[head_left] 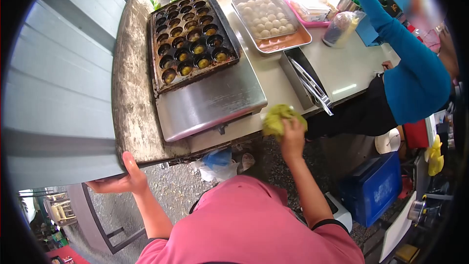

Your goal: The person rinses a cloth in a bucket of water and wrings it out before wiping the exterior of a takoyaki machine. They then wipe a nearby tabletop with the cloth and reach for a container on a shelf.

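Observation:
My right hand [293, 139] is closed on a crumpled yellow-green cloth [280, 119] at the front edge of the counter, just below a metal holder [296, 80] with tongs [310, 86] in it. My left hand [124, 180] is at the near corner of a worn wooden board [141, 137], thumb up against it and fingers stretched to the left. Between my hands stands a steel cooker [210, 102]. On it sits a dark, greasy griddle pan [161, 76] with rows of round hollows, several holding yellowish bits.
Behind the holder, a tray [281, 44] carries a clear container of pale round balls [266, 17]. A filled plastic bag [337, 29] and a pink tray [317, 23] stand farther back. Another person in a blue sleeve [415, 58] is at the right. A grey metal wall [63, 88] borders the left.

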`<state>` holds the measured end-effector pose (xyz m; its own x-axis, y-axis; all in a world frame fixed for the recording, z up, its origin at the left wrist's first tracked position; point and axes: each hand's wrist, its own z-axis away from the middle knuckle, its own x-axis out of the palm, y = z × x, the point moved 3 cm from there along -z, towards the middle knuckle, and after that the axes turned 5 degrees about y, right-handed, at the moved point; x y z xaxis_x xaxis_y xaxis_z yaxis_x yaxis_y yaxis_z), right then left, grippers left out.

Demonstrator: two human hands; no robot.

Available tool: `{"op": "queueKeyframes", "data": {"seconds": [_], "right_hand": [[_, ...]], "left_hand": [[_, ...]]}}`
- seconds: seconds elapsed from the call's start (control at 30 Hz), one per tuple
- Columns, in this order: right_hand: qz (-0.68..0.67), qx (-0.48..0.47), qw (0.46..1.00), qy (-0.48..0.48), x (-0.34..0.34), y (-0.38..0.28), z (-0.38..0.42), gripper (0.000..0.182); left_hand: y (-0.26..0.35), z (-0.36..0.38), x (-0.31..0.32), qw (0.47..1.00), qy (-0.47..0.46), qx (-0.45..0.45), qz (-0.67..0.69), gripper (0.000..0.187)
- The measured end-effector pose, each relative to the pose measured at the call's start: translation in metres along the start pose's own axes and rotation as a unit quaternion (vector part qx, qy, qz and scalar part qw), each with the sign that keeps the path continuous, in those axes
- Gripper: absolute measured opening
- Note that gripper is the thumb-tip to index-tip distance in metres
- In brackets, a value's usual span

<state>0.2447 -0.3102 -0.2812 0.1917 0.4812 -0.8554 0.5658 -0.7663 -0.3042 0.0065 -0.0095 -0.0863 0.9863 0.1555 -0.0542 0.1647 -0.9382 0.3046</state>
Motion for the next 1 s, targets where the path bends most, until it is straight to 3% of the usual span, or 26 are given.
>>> {"op": "queueKeyframes", "data": {"seconds": [0.07,0.13,0.3,0.37,0.43,0.47,0.53,0.73,0.8,0.87,1.0], "right_hand": [[-0.039,0.158,0.986,-0.033,-0.019,0.031,-0.005,0.049],[-0.1,0.164,0.981,0.03,-0.039,0.034,-0.011,0.047],[-0.159,0.021,0.978,0.13,-0.046,-0.024,-0.08,0.045],[-0.138,-0.062,0.984,0.096,-0.004,-0.025,-0.118,0.038],[-0.093,-0.127,0.986,0.06,0.029,-0.032,-0.151,0.033],[0.019,-0.188,0.979,0.074,0.057,-0.027,-0.16,0.031],[0.033,-0.123,0.989,-0.075,0.088,-0.017,-0.166,0.031],[0.139,-0.027,0.99,0.004,0.068,-0.009,-0.108,0.041],[0.162,-0.007,0.986,-0.031,0.035,-0.005,-0.074,0.041],[0.15,0.024,0.987,-0.054,0.012,0.01,-0.036,0.042],[-0.017,0.175,0.976,-0.127,-0.051,0.034,0.021,0.035]], "left_hand": [[0.0,0.0,0.001,1.0,0.005,-0.001,-0.002,0.084],[0.0,0.0,0.003,1.0,0.014,-0.005,0.007,0.085],[0.0,-0.002,0.003,1.0,0.008,0.027,-0.012,0.086],[-0.001,-0.003,0.002,0.999,0.009,0.039,-0.006,0.087],[-0.001,-0.002,0.0,0.999,0.008,0.036,-0.022,0.088],[-0.002,-0.001,0.0,0.999,0.008,0.035,-0.031,0.088],[-0.004,0.0,-0.001,0.999,0.01,0.028,-0.027,0.089],[-0.003,-0.001,-0.001,1.0,0.0,0.026,-0.016,0.086],[-0.003,0.0,-0.001,1.0,0.003,0.024,-0.017,0.086],[-0.003,0.001,-0.001,1.0,0.005,0.023,-0.014,0.086],[-0.003,0.002,-0.001,1.0,0.012,0.017,-0.016,0.085]]}}
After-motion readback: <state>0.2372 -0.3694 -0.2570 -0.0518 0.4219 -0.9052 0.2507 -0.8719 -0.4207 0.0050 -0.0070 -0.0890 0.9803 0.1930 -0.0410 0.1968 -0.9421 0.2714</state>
